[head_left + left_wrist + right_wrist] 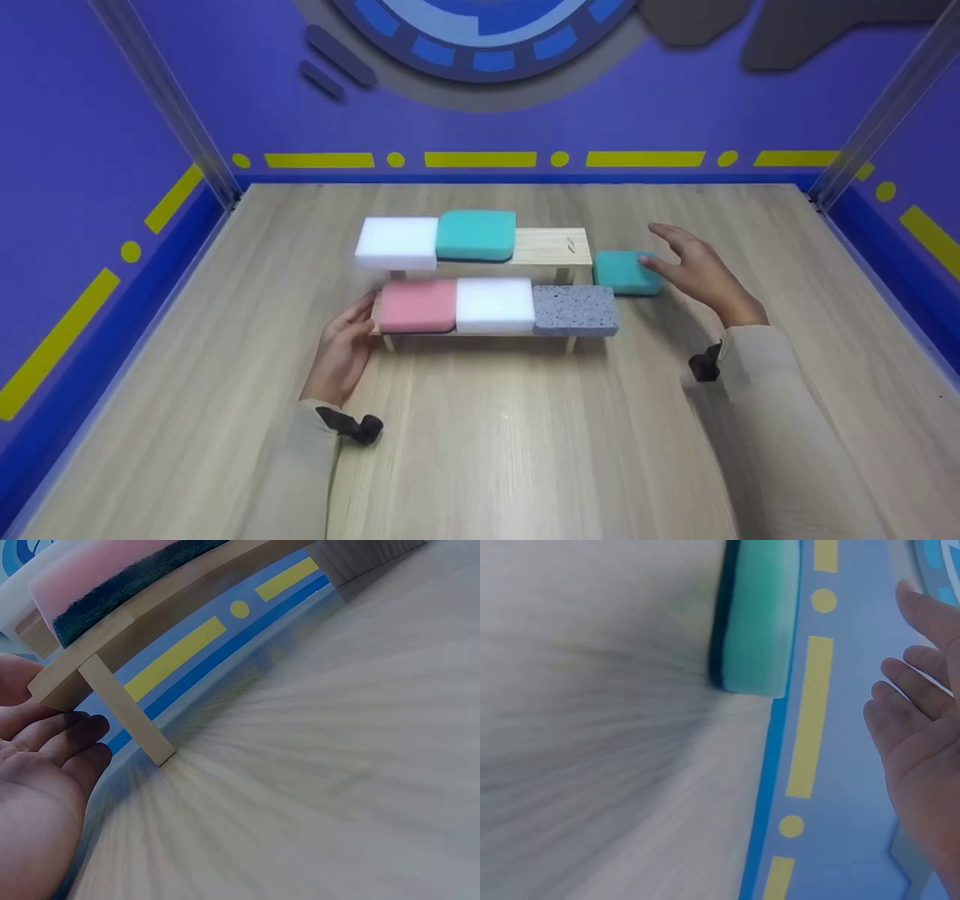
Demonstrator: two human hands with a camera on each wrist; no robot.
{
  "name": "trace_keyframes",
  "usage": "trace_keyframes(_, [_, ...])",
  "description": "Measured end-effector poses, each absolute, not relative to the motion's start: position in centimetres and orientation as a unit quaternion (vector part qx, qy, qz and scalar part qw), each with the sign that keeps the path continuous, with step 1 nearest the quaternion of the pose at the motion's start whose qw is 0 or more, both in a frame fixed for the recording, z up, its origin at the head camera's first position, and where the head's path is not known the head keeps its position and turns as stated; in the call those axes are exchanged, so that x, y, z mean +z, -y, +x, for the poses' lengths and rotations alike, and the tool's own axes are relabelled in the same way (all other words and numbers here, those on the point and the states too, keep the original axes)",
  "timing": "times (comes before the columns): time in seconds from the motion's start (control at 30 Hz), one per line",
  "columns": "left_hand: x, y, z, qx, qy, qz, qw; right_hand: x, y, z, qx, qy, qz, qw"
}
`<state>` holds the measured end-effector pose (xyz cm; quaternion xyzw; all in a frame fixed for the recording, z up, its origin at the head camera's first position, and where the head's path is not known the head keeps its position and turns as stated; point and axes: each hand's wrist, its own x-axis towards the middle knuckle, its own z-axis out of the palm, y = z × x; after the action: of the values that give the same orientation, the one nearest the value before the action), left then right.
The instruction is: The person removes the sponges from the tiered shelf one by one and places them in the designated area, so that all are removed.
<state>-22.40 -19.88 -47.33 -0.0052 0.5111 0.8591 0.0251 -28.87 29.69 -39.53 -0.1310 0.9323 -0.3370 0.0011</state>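
Observation:
My left hand (345, 349) holds the left end of the front wooden stand (124, 637), thumb and fingers about the board's end. On that stand sit a pink sponge (418, 306) with a dark scouring layer, a white sponge (495, 305) and a grey speckled sponge (576, 310), side by side. Right of the stands, a green sponge (628, 272) lies on the table. My right hand (705, 277) hovers by it, fingers spread; the right wrist view shows a gap between the hand and this green sponge (761, 622).
Behind, a second wooden stand (551, 246) carries a white sponge (397, 238) at its left and another green sponge (477, 235) in the middle; its right end is bare wood. Blue walls (225, 75) enclose the wooden table (480, 450) at the back and sides.

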Motion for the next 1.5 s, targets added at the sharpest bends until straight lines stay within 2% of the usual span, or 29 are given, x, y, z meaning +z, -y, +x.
trace_keyframes(0.17, [-47.3,19.9,-22.4,0.863,-0.505,-0.004,0.025,-38.8,-28.8,-29.0,-0.341,-0.927,-0.156,-0.029])
trace_keyframes(0.5, [-47.4,19.8,-22.3,0.863,-0.505,-0.008,0.03,-36.9,-26.5,-28.8,-0.342,-0.922,-0.179,-0.039])
trace_keyframes(0.97, [-47.2,19.8,-22.3,0.863,-0.504,-0.005,0.03,-34.7,-22.7,-29.1,-0.359,-0.918,-0.167,0.026])
trace_keyframes(1.5, [-47.2,19.8,-22.3,0.858,-0.513,-0.007,0.023,-33.0,-18.4,-29.7,-0.355,-0.911,-0.204,0.051])
